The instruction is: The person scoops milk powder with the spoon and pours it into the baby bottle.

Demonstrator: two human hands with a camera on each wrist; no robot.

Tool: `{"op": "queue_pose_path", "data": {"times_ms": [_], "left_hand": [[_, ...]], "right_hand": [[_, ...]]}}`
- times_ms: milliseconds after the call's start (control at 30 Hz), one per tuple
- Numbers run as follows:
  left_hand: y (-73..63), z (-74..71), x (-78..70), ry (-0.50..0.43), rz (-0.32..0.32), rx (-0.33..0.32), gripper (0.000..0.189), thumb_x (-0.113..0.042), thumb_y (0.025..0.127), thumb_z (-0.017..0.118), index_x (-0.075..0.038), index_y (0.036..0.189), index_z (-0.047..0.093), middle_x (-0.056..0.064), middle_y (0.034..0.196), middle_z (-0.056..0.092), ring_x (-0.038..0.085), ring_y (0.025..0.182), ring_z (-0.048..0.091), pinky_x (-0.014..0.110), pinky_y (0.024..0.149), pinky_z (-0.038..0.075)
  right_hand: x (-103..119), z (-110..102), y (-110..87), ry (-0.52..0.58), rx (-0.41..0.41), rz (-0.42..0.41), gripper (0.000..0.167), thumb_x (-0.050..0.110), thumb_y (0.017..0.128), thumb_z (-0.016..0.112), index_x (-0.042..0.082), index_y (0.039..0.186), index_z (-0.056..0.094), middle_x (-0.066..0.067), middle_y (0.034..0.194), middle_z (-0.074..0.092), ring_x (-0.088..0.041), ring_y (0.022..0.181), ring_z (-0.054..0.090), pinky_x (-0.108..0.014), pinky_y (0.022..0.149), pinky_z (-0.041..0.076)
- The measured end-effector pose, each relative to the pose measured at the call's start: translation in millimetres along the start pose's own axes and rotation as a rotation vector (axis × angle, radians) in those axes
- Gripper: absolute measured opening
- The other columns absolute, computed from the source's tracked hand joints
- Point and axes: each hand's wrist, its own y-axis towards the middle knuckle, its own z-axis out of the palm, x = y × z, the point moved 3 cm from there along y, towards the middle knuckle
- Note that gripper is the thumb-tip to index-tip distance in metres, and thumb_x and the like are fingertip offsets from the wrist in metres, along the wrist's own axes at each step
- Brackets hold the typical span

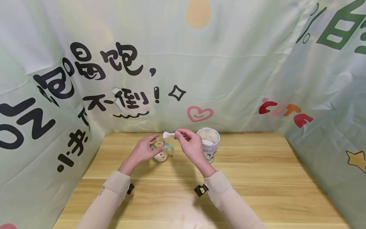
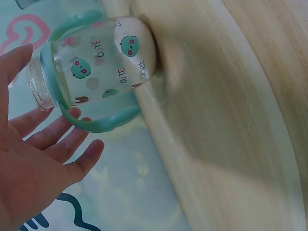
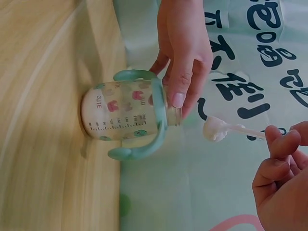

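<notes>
A clear baby bottle point(image 1: 160, 156) with green handles stands on the table, pale contents at its bottom. My left hand point(image 1: 145, 149) loosely holds it about the neck, thumb on one side and fingers on the other; the fingertips lie by the neck and green handle ring point(image 2: 60, 96) in the left wrist view. My right hand point(image 1: 190, 143) pinches the thin handle of a white scoop point(image 3: 245, 131). Heaped white powder point(image 3: 214, 129) fills the scoop's bowl, which is level with the bottle's open mouth and just off to its right.
To the right of my right hand stands an open can point(image 1: 211, 149) with white powder inside. The wooden table point(image 1: 257, 178) ends at printed cloth walls point(image 1: 240, 79) at the back and sides. A dark wrist device point(image 1: 201, 190) sits by the right cuff.
</notes>
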Motion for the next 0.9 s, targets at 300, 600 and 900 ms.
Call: {"op": "queue_pose_path", "data": {"times_ms": [300, 600, 900], "left_hand": [[-1.9, 0.9, 1.9, -0.001, -0.001, 0.010, 0.067, -0.042, 0.094, 0.077, -0.002, 0.145, 0.059, 0.021, 0.142, 0.066, 0.043, 0.132, 0.061, 0.060, 0.113, 0.049], [-3.7, 4.1, 5.5, 0.007, -0.006, 0.013, 0.069, -0.041, 0.095, 0.077, -0.001, 0.147, 0.057, 0.022, 0.140, 0.066, 0.042, 0.130, 0.062, 0.059, 0.112, 0.051], [-3.6, 6.2, 8.2, -0.002, -0.018, 0.009, 0.069, -0.041, 0.095, 0.078, -0.002, 0.147, 0.057, 0.022, 0.141, 0.066, 0.042, 0.131, 0.062, 0.058, 0.113, 0.050]], "right_hand": [[-1, 4, -1.8, -0.083, 0.032, 0.012, 0.016, 0.028, 0.101, 0.073, 0.018, 0.109, 0.082, -0.001, 0.093, 0.082, -0.012, 0.075, 0.069, -0.020, 0.059, 0.049], [-3, 8, -1.9, -0.104, 0.067, 0.016, 0.018, 0.028, 0.102, 0.072, 0.016, 0.109, 0.082, 0.001, 0.093, 0.082, -0.014, 0.080, 0.073, -0.022, 0.061, 0.052], [-3, 12, -1.8, -0.092, 0.101, -0.007, 0.016, 0.024, 0.101, 0.072, 0.016, 0.110, 0.083, -0.003, 0.095, 0.083, -0.020, 0.083, 0.074, -0.020, 0.059, 0.051]]}}
